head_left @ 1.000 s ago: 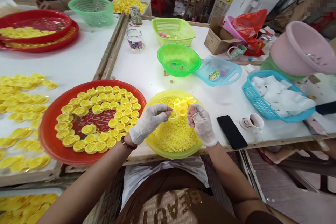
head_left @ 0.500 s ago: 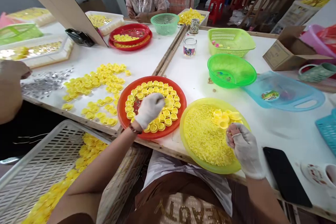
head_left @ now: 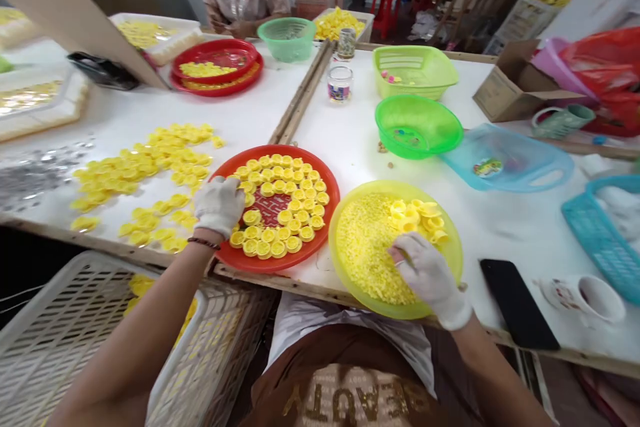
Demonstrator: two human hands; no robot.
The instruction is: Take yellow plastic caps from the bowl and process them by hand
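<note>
Near the front edge of the worktop (head_left: 345, 153), a tray (head_left: 280, 264) holding cups (head_left: 305, 205) is placed left of a bowl (head_left: 390, 310) of granules (head_left: 367, 240). Loose cups (head_left: 125, 170) are spread left of the tray. Right of the bowl, a phone (head_left: 519, 303) is laid, with a mug (head_left: 600, 300) farther right. Behind the bowl, a basin (head_left: 425, 148) is set, flanked on the right by a board (head_left: 520, 163) and backed by a basket (head_left: 417, 91).

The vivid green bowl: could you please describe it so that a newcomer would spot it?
On the white table, find the yellow bowl at the near edge, then look beyond it. The vivid green bowl stands before the basket. It is round and brighter green, while the basket is paler and squared.
</note>
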